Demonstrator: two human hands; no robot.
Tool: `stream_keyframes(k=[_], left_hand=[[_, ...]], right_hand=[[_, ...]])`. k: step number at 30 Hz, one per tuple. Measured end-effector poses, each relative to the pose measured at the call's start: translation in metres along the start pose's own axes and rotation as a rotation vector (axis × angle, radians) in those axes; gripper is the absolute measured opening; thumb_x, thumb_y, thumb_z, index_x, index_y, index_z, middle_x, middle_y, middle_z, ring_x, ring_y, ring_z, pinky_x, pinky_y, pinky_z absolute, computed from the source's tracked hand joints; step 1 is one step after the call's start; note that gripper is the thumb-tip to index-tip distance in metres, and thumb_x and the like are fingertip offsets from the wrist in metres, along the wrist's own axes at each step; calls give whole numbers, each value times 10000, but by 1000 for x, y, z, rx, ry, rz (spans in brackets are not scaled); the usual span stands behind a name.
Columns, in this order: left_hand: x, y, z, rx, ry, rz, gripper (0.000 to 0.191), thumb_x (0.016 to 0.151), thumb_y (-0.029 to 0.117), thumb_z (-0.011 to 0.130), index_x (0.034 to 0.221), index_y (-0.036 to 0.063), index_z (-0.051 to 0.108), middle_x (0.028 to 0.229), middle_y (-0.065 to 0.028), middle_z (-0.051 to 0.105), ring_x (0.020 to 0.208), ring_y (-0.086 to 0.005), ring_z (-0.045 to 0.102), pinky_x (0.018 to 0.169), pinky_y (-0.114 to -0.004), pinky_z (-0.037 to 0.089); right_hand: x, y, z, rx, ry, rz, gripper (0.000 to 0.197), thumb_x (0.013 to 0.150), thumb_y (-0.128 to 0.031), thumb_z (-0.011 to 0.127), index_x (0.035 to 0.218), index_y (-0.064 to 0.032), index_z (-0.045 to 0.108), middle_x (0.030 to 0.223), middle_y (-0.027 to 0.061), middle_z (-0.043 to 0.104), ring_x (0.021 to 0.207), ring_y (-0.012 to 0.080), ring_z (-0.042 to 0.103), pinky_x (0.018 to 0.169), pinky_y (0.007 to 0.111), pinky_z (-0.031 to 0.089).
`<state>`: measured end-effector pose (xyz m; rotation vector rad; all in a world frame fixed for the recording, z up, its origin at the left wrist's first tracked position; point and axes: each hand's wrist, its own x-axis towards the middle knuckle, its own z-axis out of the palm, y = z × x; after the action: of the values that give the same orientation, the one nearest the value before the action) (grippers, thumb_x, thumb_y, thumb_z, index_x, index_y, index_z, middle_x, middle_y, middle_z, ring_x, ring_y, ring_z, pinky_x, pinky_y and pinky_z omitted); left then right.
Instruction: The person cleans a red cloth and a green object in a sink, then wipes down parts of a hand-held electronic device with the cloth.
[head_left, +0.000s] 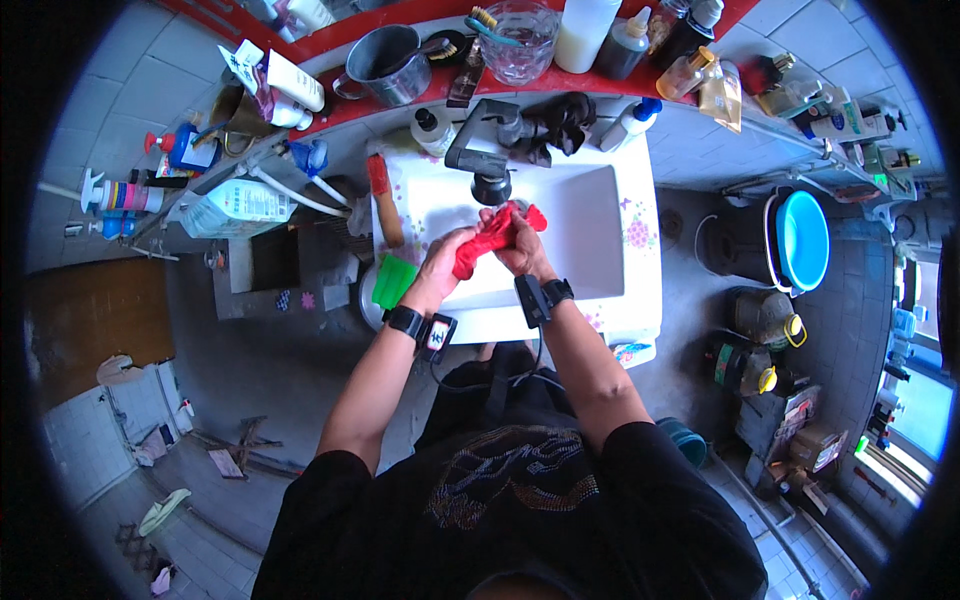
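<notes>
A bunched red cloth (487, 244) is held between my two hands over the white sink basin (589, 232). My left hand (448, 259) grips its lower left end. Around its upper right part my right hand (527, 249) is closed, with a flap of cloth sticking out past the fingers. Just above the cloth is the dark spout of the faucet (491, 187); whether water runs from it I cannot tell. A green soap bar or block (394, 281) lies at the sink's left edge, near my left wrist. Farther up that edge rests a wooden-handled brush (385, 202) with red bristles.
Behind the faucet, a red shelf (450, 97) carries a metal mug (388, 64), a glass bowl (519, 41) and several bottles. A white pump bottle (433, 133) stands at the sink's back left. At right are a blue basin (802, 240) on a dark bucket and several jugs (759, 315).
</notes>
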<state>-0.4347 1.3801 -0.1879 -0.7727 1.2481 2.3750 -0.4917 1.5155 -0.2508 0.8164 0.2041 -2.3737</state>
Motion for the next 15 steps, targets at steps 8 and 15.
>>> stream_keyframes(k=[8, 15], left_hand=[[34, -34, 33, 536, 169, 427, 285, 894, 326, 514, 960, 57, 584, 825, -34, 594, 752, -136, 536, 713, -286, 436], [97, -41, -22, 757, 328, 510, 253, 891, 151, 419, 1080, 14, 519, 999, -126, 573, 900, -189, 538, 785, -318, 439]], right_hand=[[-5, 11, 8, -168, 23, -202, 214, 956, -210, 345, 999, -44, 472, 919, 128, 556, 850, 260, 568, 830, 419, 461], [-21, 52, 21, -324, 69, -237, 217, 933, -184, 376, 1021, -32, 503, 955, 101, 572, 864, 229, 553, 785, 339, 460]])
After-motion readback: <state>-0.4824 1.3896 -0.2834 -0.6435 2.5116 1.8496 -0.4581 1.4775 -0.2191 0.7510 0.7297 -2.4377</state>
